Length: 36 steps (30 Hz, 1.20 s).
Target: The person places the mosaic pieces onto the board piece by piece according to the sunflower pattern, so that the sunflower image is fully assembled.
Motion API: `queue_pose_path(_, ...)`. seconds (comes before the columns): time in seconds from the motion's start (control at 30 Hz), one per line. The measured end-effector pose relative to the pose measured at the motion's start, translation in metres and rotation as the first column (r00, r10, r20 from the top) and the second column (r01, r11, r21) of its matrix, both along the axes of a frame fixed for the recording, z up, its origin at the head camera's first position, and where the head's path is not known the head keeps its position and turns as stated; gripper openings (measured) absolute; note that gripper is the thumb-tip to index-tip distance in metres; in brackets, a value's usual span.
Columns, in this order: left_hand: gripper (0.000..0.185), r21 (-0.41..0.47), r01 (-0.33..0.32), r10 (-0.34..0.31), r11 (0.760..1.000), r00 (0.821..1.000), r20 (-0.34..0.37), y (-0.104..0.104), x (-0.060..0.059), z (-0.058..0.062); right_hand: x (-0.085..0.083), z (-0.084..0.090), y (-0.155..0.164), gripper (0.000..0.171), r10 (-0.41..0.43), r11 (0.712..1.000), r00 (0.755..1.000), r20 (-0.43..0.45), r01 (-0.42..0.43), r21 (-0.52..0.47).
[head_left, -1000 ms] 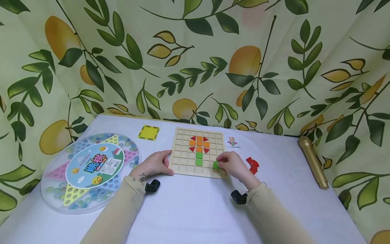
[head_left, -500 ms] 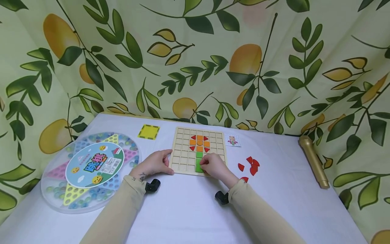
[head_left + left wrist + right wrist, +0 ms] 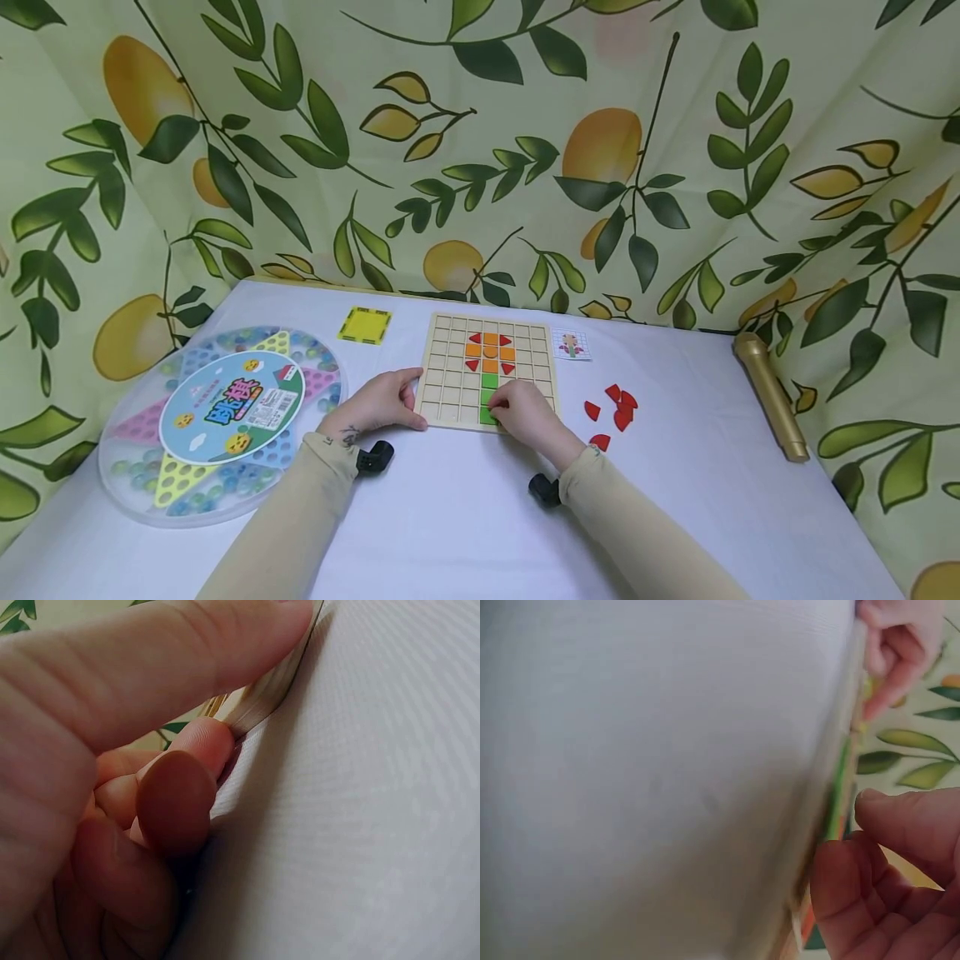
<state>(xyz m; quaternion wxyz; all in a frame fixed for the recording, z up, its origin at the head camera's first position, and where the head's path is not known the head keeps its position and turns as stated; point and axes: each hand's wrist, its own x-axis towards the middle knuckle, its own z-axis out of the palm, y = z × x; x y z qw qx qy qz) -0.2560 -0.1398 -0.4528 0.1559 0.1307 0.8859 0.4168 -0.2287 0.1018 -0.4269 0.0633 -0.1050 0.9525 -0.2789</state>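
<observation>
A wooden grid board (image 3: 450, 392) lies on the white table, bearing orange and red pieces above a column of green square tiles (image 3: 488, 414). My left hand (image 3: 378, 402) grips the board's left front corner, thumb (image 3: 247, 645) at the front edge and fingers along the side. At the lower end of the green column is my right hand (image 3: 525, 414), its fingertips right over the tiles and partly hiding them. The right wrist view shows its thumb (image 3: 900, 817) and forefinger apart beside the green edge, nothing between them. Several loose red quarter-round pieces (image 3: 623, 417) lie right of the board.
A small pattern card (image 3: 572, 344) lies by the board's right back corner. A yellow square frame (image 3: 365, 325) is at the back left. A round Chinese checkers set (image 3: 232, 408) with marbles fills the left side. A gold rod (image 3: 771, 398) lies far right, before the patterned curtain.
My right hand has carried a green tile leftward from the board's right side to the column, which now reaches the bottom row. Two red pieces came into view. The left hand stays put.
</observation>
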Motion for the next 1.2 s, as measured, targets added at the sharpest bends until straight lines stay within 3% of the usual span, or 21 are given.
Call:
queue_pose_path(0.17, 0.093, -0.007, 0.011, -0.011, 1.0, 1.0, -0.015, 0.001, -0.001, 0.001, -0.004, 0.017, 0.027, 0.015, -0.116, 0.992, 0.992, 0.046, 0.118, -0.034)
queue_pose_path(0.3, 0.092, -0.017, 0.011, -0.011, 1.0, 1.0, -0.019, 0.0, -0.002, 0.001, -0.006, 0.027, 0.061, 0.019, -0.214, 0.977, 0.974, 0.077, 0.215, 0.002)
queue_pose_path(0.57, 0.093, -0.011, 0.004, -0.004, 1.0, 1.0, -0.008, 0.0, -0.001, -0.001, -0.002, 0.02, 0.112, 0.024, -0.361, 0.93, 0.915, 0.18, 0.341, 0.136)
queue_pose_path(0.7, 0.093, -0.008, 0.003, -0.004, 1.0, 1.0, -0.006, 0.0, -0.001, -0.001, 0.002, 0.012, 0.12, 0.026, -0.376, 0.922, 0.902, 0.211, 0.343, 0.177)
queue_pose_path(1.0, 0.093, 0.003, -0.002, 0.002, 1.0, 1.0, -0.004, 0.0, 0.0, -0.001, 0.002, 0.004, 0.119, 0.021, -0.368, 0.922, 0.909, 0.197, 0.328, 0.207)
queue_pose_path(1.2, 0.093, 0.006, 0.001, -0.001, 1.0, 1.0, -0.002, 0.0, 0.0, -0.002, 0.001, 0.002, 0.119, 0.018, -0.374, 0.925, 0.907, 0.193, 0.349, 0.152)
